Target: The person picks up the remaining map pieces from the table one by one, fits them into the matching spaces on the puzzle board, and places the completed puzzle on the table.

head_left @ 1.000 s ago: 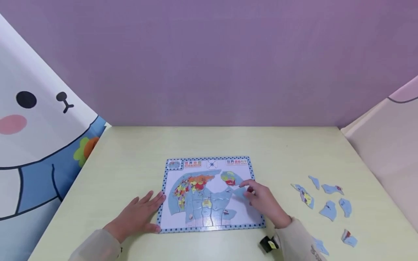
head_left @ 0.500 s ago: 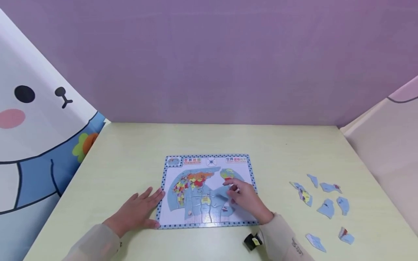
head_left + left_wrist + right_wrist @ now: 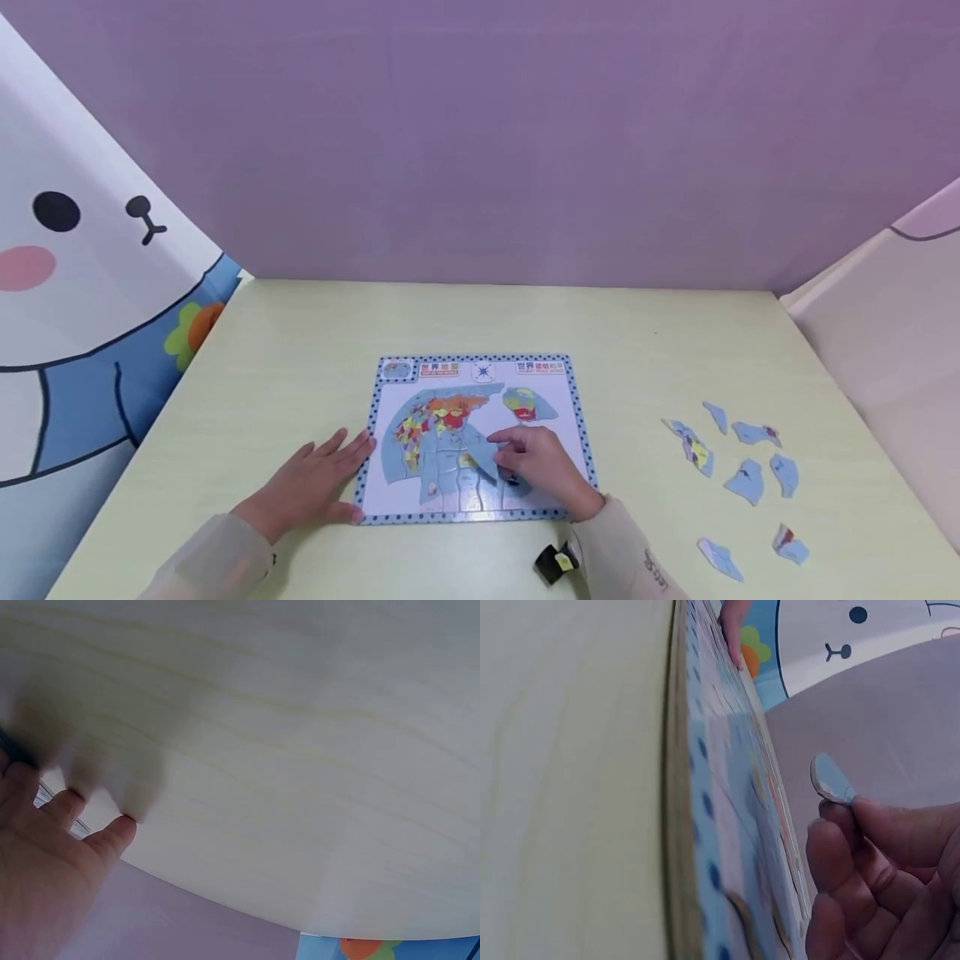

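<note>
**Manually Held: Grip Status and Hazards**

At the left, the left hand [image 3: 307, 487] was laid on the left border of the map board [image 3: 572, 442], fingers extended, with nothing gripped. Over the lower middle of the board, a blue puzzle piece [image 3: 831, 778] was pinched at one edge between thumb and finger of the right hand [image 3: 543, 468] and was held tilted, clear of the surface. Farther right, seven loose pieces [image 3: 746, 482] were scattered on the table [image 3: 300, 333].

Misalignment was judged possible: joined pieces [image 3: 450, 464] could be nudged apart if the held piece were lowered onto them, and it could be dropped askew if the edge pinch were relaxed early.

Compared with one second earlier, the right hand and its piece had been shifted leftward from the board's right side; the left hand's placement was essentially unchanged.
</note>
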